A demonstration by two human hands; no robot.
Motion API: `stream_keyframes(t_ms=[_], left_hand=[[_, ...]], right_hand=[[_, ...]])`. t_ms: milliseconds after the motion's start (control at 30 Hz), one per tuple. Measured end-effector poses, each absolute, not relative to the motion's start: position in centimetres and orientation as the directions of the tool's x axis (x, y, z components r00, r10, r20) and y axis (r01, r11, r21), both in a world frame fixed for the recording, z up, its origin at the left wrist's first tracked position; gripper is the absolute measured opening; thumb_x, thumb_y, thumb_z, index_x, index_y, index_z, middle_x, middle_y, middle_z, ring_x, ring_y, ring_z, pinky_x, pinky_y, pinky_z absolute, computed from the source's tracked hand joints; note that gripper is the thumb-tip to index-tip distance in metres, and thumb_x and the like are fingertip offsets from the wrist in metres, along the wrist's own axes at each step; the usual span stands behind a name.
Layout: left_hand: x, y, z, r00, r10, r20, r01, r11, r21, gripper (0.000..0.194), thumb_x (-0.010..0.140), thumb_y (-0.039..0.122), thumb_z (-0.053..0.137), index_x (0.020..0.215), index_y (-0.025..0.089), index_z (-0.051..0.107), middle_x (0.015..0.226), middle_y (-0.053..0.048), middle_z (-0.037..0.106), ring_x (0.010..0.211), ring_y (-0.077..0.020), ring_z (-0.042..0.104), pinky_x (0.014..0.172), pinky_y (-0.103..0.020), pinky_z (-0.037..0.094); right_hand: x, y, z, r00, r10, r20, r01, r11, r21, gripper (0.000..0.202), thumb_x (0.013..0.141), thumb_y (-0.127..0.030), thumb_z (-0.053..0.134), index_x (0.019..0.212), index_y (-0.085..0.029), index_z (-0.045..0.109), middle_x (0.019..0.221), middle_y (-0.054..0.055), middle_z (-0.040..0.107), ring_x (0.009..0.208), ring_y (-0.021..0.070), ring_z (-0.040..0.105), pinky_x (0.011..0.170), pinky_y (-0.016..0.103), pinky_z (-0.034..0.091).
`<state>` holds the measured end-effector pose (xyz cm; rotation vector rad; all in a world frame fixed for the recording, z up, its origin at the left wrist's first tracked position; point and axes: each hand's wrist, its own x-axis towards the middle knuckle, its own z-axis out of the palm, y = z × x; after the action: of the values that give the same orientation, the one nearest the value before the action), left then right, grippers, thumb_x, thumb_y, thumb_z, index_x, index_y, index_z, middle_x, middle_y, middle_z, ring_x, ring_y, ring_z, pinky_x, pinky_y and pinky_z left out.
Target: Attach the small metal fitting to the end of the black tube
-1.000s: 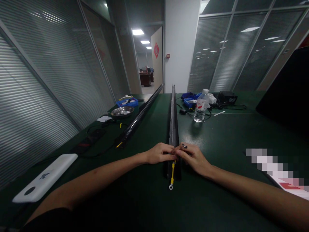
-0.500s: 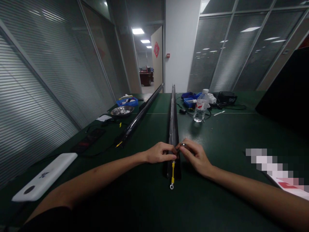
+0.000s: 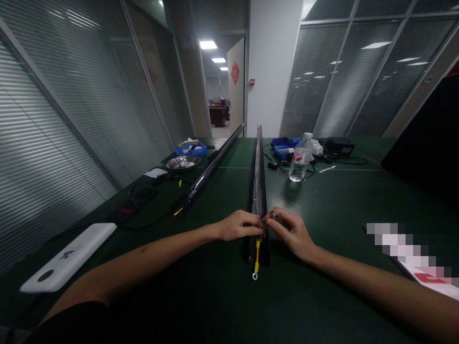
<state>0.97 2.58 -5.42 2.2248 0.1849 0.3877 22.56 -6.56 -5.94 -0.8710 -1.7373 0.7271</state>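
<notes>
A long dark channel (image 3: 257, 181) runs away from me along the table. From its near end comes a short yellow wire (image 3: 257, 253) with a ring terminal (image 3: 255, 275) at its tip. My left hand (image 3: 238, 225) lies across the channel's near part, fingers bent and closed on it just above the wire. On the channel's right side, my right hand (image 3: 289, 232) is closed in a pinch at its edge. A small shiny metal piece (image 3: 274, 214) shows at the right fingers; its kind is too small to make out. The fingertips hide where both hands meet.
Left of me lie a second dark channel (image 3: 211, 167), a metal bowl (image 3: 183, 163), a blue tray (image 3: 193, 151), a phone (image 3: 132, 204) and a white device (image 3: 70, 258). At right stand a water bottle (image 3: 300, 160), blue bins (image 3: 285, 152) and a black box (image 3: 339, 145).
My right fingers have shifted slightly, and the small metal piece has tilted in them. The left hand keeps its place on the channel. The whole view has moved a little.
</notes>
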Motion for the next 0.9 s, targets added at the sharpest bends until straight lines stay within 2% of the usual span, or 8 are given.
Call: stream_keyframes(t_ms=[233,433,600,900], left_hand=[[0.91,2.6,-5.72,0.929,0.314,0.195,0.058,-0.647,0.761,0.031,0.104,0.039,0.062,0.107,0.011,0.075,0.094,-0.005,0.069,0.079,-0.0146,0.06,0.07,-0.022,0.042],[0.87,2.5,-5.69,0.924,0.326,0.201,0.072,-0.662,0.746,0.031,0.102,0.04,0.065,0.105,0.01,0.075,0.089,-0.003,0.066,0.07,-0.0117,0.055,0.063,-0.021,0.037],[0.87,2.52,-5.64,0.927,0.322,0.194,0.07,-0.653,0.754,0.032,0.102,0.04,0.064,0.104,0.011,0.075,0.091,-0.005,0.068,0.074,-0.013,0.057,0.066,-0.021,0.039],[0.9,2.64,-5.54,0.94,0.268,0.211,0.005,-0.631,0.776,0.03,0.106,0.038,0.059,0.105,0.013,0.077,0.101,-0.008,0.07,0.093,-0.0189,0.066,0.085,-0.025,0.048]], right_hand=[[22.66,-6.52,-5.81,-0.197,0.774,0.602,0.25,0.634,-0.732,0.027,0.106,-0.039,0.06,0.093,-0.02,0.075,0.083,0.004,0.064,0.074,0.0183,0.061,0.066,0.029,0.048],[22.69,-6.45,-5.71,-0.237,0.77,0.592,0.238,0.637,-0.733,0.028,0.107,-0.037,0.057,0.095,-0.021,0.076,0.084,0.004,0.064,0.073,0.019,0.061,0.07,0.032,0.048],[22.78,-6.39,-5.92,-0.242,0.776,0.583,0.242,0.63,-0.738,0.027,0.107,-0.035,0.058,0.092,-0.021,0.075,0.083,0.003,0.063,0.074,0.0181,0.06,0.069,0.03,0.047],[22.51,-6.63,-5.56,-0.207,0.815,0.541,0.243,0.578,-0.779,0.031,0.103,-0.045,0.063,0.088,-0.019,0.073,0.079,0.002,0.061,0.066,0.0166,0.057,0.059,0.029,0.044]])
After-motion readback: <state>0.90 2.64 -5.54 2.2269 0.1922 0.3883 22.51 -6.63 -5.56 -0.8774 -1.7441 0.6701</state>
